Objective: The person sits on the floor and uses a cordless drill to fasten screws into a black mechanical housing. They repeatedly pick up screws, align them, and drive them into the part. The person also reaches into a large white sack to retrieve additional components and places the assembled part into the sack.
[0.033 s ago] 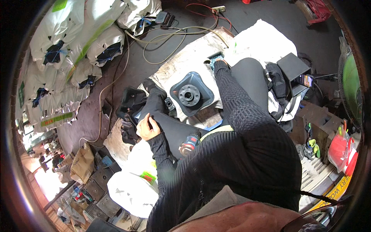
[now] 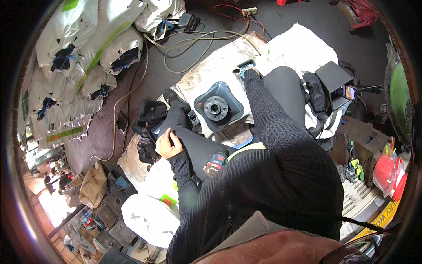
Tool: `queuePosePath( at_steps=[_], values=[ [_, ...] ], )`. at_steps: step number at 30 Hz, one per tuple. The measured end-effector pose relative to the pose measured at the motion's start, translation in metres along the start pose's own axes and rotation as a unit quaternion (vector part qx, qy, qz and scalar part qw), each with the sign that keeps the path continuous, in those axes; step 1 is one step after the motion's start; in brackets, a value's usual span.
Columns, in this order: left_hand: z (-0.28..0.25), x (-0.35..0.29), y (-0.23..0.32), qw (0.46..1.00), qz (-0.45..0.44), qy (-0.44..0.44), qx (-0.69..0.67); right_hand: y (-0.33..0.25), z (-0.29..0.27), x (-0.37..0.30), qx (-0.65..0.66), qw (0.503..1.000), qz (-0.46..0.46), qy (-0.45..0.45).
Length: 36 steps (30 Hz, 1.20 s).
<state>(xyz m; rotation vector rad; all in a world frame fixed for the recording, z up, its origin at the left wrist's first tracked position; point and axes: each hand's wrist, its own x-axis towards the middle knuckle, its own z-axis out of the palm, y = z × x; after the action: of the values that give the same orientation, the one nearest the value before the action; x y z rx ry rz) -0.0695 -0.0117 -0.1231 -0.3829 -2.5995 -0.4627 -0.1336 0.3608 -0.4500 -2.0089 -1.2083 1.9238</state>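
While my left hand [image 2: 169, 145] rests by my left thigh, its fingers loosely curled, I see nothing in it; what lies under the fingers is hidden, so I cannot tell whether it grips anything. Just right of it, near my bent leg, sits a small dark ring-shaped part [image 2: 193, 117]. Next comes the red-and-blue power tool [image 2: 214, 164], lying in my lap with neither hand on it. Beyond my left leg, between my knees, the black flared part [image 2: 216, 108] lies on the pale sheet [image 2: 226, 55], its squarish rim spread around a round collar with holes; neither hand touches it. Farther right and beyond it is the small tray [image 2: 246, 68] of pale bluish pieces, too small to make out singly. My right hand [image 2: 251, 71] is at the tray's near right edge, mostly hidden by my sleeve, so I cannot tell whether its fingers are spread or pinching a piece. I judge the step in hand to be getting small pieces from that tray. If so, the next move calls for a sure fingertip hold and a lift clear of the rim without spilling the others.
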Motion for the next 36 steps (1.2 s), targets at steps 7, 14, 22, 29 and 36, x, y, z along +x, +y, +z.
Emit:
queuePosePath(
  at_steps=[7, 14, 22, 29, 36],
  values=[
    [0.000, -0.003, -0.002, 1.000, 0.012, 0.011, 0.023, -0.008, -0.005, 0.016, -0.651, 0.673, -0.351, 0.003],
    [-0.004, -0.007, -0.005, 0.999, 0.001, 0.026, 0.033, -0.017, -0.003, -0.044, -0.147, 0.975, -0.096, -0.133],
    [0.007, -0.002, 0.008, 0.999, 0.020, 0.038, 0.009, -0.048, -0.031, -0.058, 0.133, 0.978, 0.006, -0.159],
    [-0.001, -0.006, 0.010, 0.999, 0.037, 0.013, 0.000, -0.065, -0.051, -0.139, 0.274, 0.898, 0.056, -0.340],
    [-0.002, 0.021, 0.088, 0.828, -0.105, -0.217, -0.505, -0.089, -0.084, -0.298, 0.340, 0.570, 0.222, -0.714]
  ],
)
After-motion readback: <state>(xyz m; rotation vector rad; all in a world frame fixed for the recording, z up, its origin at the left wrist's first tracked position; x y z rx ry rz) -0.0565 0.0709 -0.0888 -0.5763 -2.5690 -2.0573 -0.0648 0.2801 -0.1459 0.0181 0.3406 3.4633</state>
